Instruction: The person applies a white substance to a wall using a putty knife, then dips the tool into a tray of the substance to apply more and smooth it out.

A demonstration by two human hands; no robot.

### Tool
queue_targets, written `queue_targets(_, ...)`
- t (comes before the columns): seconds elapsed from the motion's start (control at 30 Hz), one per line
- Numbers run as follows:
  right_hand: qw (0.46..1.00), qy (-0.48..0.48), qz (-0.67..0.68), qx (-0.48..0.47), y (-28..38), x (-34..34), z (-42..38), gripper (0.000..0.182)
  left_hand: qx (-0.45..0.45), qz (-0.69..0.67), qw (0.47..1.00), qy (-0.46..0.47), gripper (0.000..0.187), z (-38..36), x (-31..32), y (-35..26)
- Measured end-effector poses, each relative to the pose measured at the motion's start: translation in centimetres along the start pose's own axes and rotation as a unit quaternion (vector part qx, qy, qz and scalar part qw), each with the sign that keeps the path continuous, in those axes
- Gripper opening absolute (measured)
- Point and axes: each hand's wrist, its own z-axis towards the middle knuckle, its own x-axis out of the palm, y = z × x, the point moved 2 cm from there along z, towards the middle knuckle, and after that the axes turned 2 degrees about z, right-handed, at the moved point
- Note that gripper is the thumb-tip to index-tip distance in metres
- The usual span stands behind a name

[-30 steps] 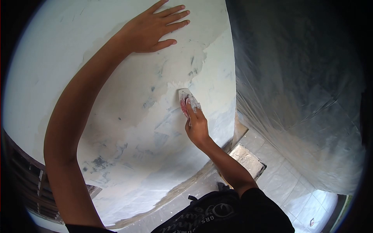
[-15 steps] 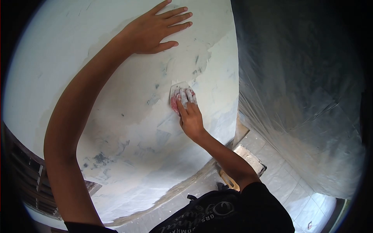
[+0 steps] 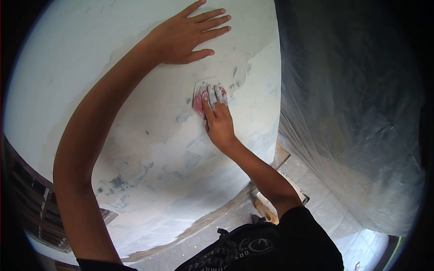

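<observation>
Fingers [image 3: 216, 95] of the right hand [image 3: 218, 122], dusted white, press a reddish sanding pad [image 3: 199, 98] flat against the wall [image 3: 149, 135], just above the frame's centre; the thumb side pins the pad's left edge. The left hand [image 3: 185, 36] lies open at the upper middle of the frame, fingers spread wide and palm flat on the wall, holding nothing. The pad sits just below that hand, on a patch of pale filler. Plastic sheeting [image 3: 352, 117] hangs at the right.
</observation>
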Motion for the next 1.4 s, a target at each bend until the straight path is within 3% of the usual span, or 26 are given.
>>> queue_targets(0.1,0.999,0.037,0.009,-0.02,1.8,0.1,-6.2,0.063,-0.005,0.005,1.0,0.027,0.062,-0.2,0.0,-0.1)
queue_targets(0.13,0.995,0.088,0.053,0.011,2.3,-0.7,-7.6,0.067,-0.003,0.008,1.0,0.026,0.062,-0.1,0.1,-0.1)
queue_targets(0.2,0.993,0.072,0.085,0.024,2.5,-2.4,-8.2,0.069,0.002,-0.004,1.0,-0.001,0.062,0.0,0.4,-0.3)
queue_targets(0.27,0.987,0.082,0.119,0.073,2.2,-4.8,-7.3,0.074,0.001,-0.007,1.0,-0.003,0.062,-0.1,0.5,-0.4)
queue_targets(0.47,0.997,-0.019,0.037,0.063,-3.1,-5.4,2.3,0.074,-0.013,-0.014,1.0,0.013,0.062,0.2,0.2,-0.6)
queue_targets(0.63,0.997,-0.03,-0.06,-0.045,-4.5,-1.7,1.2,0.068,-0.017,-0.025,0.999,0.017,0.062,0.4,0.0,-0.5)
queue_targets(0.8,0.998,0.007,-0.061,-0.014,-5.0,-2.4,-7.0,0.073,-0.008,-0.012,1.0,0.011,0.062,0.1,0.5,-0.6)
queue_targets(0.87,0.997,0.022,0.02,0.067,-4.7,-3.8,-7.4,0.076,-0.005,-0.01,1.0,0.011,0.063,0.3,0.6,-0.5)
queue_targets(0.97,0.997,-0.055,-0.026,0.056,-5.2,-5.5,-2.1,0.078,-0.004,-0.011,1.0,0.008,0.062,0.7,0.7,-0.7)
queue_targets(1.07,0.992,-0.027,-0.036,0.114,-5.1,-5.3,3.1,0.074,-0.005,-0.019,1.0,0.0,0.062,1.2,0.5,-0.7)
queue_targets(1.17,0.994,-0.035,-0.092,0.057,-5.1,-1.8,2.1,0.068,0.0,-0.027,1.0,-0.006,0.062,1.6,0.2,-0.8)
queue_targets(1.2,0.989,0.019,-0.119,0.085,-4.6,-1.5,0.7,0.064,0.002,-0.024,1.0,-0.009,0.062,1.6,0.0,-0.8)
queue_targets(1.3,0.99,0.036,-0.107,0.087,-3.3,-1.8,-5.4,0.068,0.003,-0.005,1.0,0.0,0.063,1.8,-0.2,-1.0)
queue_targets(1.37,0.975,0.109,-0.016,0.194,-2.8,-2.6,-8.1,0.072,0.007,-0.008,1.0,-0.012,0.063,2.2,0.1,-0.9)
queue_targets(1.4,0.975,0.108,-0.017,0.195,-2.7,-3.3,-7.7,0.072,0.007,-0.016,1.0,-0.021,0.063,2.2,0.2,-1.0)
